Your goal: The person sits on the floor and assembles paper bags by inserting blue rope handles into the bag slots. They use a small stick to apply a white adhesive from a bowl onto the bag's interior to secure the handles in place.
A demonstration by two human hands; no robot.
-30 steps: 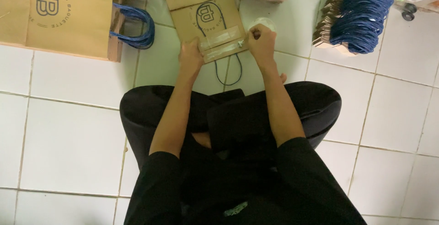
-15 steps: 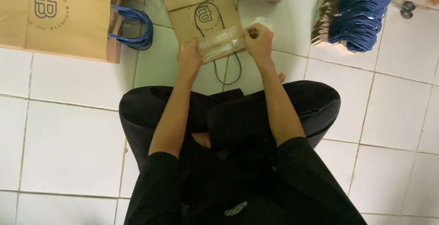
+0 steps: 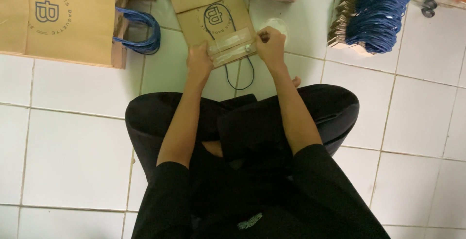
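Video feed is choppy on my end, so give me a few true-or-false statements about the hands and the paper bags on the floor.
1. Both hands, left hand and right hand, rest on the flat brown paper bag. True.
2. The bag lies on a wooden table. False: it lies on the white tiled floor.
3. A dark cord loop hangs from the bag's near edge. True.
4. The bundle of blue handles lies to the person's left. False: it lies to the right.
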